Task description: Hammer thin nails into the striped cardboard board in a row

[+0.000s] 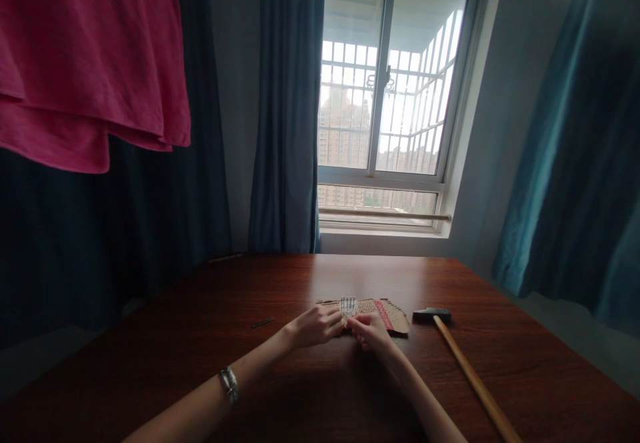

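Observation:
A flat piece of brown cardboard with a red printed band lies on the table in front of me. Several thin nails stand upright from it, close to my fingers. My left hand rests over the cardboard's left part, its fingers drawn together beside the nails. From the right, my right hand meets it at the near edge, thumb and forefinger pinched. Whatever sits between the fingertips of both hands is too small and covered to name.
To the right lies a hammer with a dark head and long wooden handle. A small dark nail-like piece lies left of my left hand on the brown table. Pink cloth hangs at upper left; a window stands behind.

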Action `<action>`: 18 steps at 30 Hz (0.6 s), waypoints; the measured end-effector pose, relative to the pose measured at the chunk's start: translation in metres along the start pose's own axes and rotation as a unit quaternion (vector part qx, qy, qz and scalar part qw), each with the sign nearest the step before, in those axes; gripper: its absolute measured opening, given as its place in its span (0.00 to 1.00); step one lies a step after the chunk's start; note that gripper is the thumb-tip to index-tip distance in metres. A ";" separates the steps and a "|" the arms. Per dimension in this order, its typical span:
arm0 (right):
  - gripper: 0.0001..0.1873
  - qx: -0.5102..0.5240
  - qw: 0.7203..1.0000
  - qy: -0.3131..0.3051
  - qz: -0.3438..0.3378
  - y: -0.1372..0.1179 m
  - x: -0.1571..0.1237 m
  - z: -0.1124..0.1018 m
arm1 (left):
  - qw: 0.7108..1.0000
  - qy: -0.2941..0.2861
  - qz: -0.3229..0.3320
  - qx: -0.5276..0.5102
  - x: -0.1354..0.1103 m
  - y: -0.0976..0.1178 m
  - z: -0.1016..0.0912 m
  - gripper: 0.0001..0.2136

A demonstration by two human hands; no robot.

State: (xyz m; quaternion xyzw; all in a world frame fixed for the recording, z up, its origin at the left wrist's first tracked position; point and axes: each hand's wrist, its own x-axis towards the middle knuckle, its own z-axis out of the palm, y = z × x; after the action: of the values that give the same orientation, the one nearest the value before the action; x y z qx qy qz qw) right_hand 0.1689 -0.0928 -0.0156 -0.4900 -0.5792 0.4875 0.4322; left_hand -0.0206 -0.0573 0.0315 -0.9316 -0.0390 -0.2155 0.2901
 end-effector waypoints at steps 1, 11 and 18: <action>0.17 0.007 1.000 -0.005 0.005 0.000 -0.001 0.000 | 1.000 0.008 0.005 -0.001 0.000 0.000 0.000 0.09; 0.19 0.049 0.997 -0.061 0.025 -0.009 -0.012 0.000 | 1.000 -0.003 0.025 -0.006 -0.006 0.004 0.005 0.08; 0.20 0.056 0.998 -0.018 0.005 -0.007 -0.006 -0.001 | 0.997 -0.008 -0.040 -0.064 -0.004 0.003 0.010 0.09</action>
State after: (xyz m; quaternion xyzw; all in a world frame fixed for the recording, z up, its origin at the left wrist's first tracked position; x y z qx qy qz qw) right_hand 0.1702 -0.0992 -0.0089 -0.4589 -0.5562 0.5298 0.4465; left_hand -0.0203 -0.0541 0.0211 -0.9475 -0.0647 -0.2219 0.2211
